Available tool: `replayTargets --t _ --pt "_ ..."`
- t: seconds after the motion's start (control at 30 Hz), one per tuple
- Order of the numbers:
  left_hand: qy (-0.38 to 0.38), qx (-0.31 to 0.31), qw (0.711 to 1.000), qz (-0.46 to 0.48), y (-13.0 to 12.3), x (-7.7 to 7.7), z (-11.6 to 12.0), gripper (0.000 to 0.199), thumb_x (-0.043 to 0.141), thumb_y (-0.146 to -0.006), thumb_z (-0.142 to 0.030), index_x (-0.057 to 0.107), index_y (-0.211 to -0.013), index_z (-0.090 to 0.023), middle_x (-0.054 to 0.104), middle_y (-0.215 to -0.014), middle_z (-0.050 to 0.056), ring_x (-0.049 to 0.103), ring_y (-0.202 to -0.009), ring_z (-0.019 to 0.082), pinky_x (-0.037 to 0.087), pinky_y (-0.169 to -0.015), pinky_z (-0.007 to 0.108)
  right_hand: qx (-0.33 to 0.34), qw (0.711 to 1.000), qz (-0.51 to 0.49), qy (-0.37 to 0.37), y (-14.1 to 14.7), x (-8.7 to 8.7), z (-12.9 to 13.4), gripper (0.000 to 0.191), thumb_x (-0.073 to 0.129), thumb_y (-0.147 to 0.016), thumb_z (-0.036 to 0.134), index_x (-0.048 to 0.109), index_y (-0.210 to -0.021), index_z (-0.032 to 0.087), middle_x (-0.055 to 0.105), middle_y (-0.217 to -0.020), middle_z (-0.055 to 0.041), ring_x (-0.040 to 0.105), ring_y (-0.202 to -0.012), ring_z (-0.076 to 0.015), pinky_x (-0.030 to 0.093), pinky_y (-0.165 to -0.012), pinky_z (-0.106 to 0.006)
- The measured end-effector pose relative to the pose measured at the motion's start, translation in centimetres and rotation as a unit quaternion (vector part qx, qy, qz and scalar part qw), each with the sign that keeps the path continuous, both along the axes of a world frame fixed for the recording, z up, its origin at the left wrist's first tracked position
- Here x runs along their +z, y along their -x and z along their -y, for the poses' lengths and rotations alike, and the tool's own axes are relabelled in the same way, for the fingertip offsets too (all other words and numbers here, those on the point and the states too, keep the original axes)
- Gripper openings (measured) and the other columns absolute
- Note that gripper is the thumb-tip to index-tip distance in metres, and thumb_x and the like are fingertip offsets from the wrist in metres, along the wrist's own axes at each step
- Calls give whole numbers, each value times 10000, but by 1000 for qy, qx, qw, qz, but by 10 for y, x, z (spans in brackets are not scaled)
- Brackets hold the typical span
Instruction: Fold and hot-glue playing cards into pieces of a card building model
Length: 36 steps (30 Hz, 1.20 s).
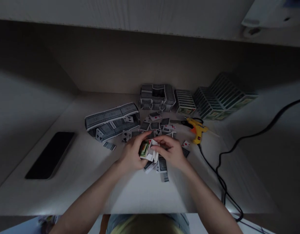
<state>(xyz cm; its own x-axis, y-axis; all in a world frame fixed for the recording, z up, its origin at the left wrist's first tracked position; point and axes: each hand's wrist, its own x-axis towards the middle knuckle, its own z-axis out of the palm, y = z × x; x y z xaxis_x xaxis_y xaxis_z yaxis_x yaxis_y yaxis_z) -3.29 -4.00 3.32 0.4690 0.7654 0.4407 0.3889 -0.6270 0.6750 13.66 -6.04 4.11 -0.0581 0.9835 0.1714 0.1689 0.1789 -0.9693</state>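
My left hand (pixel 132 152) gripped a small card box (pixel 145 149) while my right hand (pixel 170 151) pinched its open end

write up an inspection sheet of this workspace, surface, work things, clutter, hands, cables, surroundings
surface: pale desktop, dimly lit; no spills seen
work things: small open box with white flaps, between both hands; loose playing cards scattered beneath and around it
clutter: dark phone lying at left; yellow glue gun lying at right; card-covered long piece and blocky piece behind the cards, striped stacks back right
hands: left hand grips the box; right hand has its fingers at the flaps
cables: black cables cross and bunch at right, near the front edge
surroundings: back wall, side walls, panel overhead
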Motion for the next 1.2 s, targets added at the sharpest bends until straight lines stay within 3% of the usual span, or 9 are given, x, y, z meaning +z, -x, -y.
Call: replayTargets --t 0.2,0.27,0.37,0.47,0.57,0.67,0.8,0.97,1.2 --pt "-24 15 999 -46 1 2 -3 707 567 -608 -134 353 -1277 -220 567 -1180 81 568 -1031 232 476 -849 360 -28 995 79 -46 1 -1 -1 139 571 -791 329 629 -880 240 655 -834 -26 590 -748 -167 454 -681 -280" --pt "-36 5 997 -63 1 2 -3 707 570 -622 -148 335 -1286 -211 570 -1173 90 572 -1022 231 476 -846 362 -54 993 88 -56 2 -4 -2 134 525 -818 325 620 -817 231 636 -767 -18 568 -696 -156 435 -645 -269" --pt "-74 -16 995 -66 2 -2 -4 617 600 -648 -213 394 -1229 -213 588 -1119 90 583 -990 226 478 -833 363 -74 997 36 -11 5 -6 -5 214 511 -816 380 566 -697 210 528 -591 17 479 -545 -119 376 -505 -233" --pt "-108 -34 990 -89 4 -6 -6 449 655 -659 -385 533 -1058 -219 576 -1091 91 581 -967 227 481 -805 357 -41 991 -90 92 9 -5 -8 265 555 -766 457 516 -704 202 488 -575 43 468 -511 -95 369 -451 -200" --pt "-153 -58 980 -115 5 -8 -9 465 591 -667 -586 603 -926 -200 552 -1094 108 567 -959 231 477 -780 355 32 947 -212 238 11 -2 -7 338 539 -745 538 475 -792 210 536 -576 51 509 -445 -106 387 -376 -197" --pt "-197 -68 971 -119 4 -9 -11 491 513 -686 -637 635 -850 -191 534 -1090 121 542 -952 238 461 -781 366 149 887 -251 356 8 1 -6 431 422 -777 613 482 -863 194 596 -559 3 554 -420 -157 383 -313 -215" --pt "-234 -66 966 -92 0 -10 -11 431 516 -706 -602 649 -775 -198 486 -1117 114 477 -1032 261 418 -865 413 229 833 -307 400 4 2 -6 492 374 -798 621 524 -917 167 598 -569 -16 585 -466 -168 455 -380 -260" --pt "-238 -75 967 -43 -3 -10 -10 374 562 -690 -562 635 -731 -198 449 -1162 103 370 -1158 285 358 -956 460 239 781 -409 407 10 -4 -7 413 440 -796 573 520 -982 213 552 -596 34 559 -465 -135 490 -459 -291" --pt "-271 -57 961 -12 -3 -12 -12 324 581 -719 -502 638 -925 -258 419 -1278 90 358 -1186 280 353 -960 473 111 765 -510 376 18 -7 -8 223 579 -754 375 572 -873 188 605 -688 27 544 -507 -92 431 -385 -178"
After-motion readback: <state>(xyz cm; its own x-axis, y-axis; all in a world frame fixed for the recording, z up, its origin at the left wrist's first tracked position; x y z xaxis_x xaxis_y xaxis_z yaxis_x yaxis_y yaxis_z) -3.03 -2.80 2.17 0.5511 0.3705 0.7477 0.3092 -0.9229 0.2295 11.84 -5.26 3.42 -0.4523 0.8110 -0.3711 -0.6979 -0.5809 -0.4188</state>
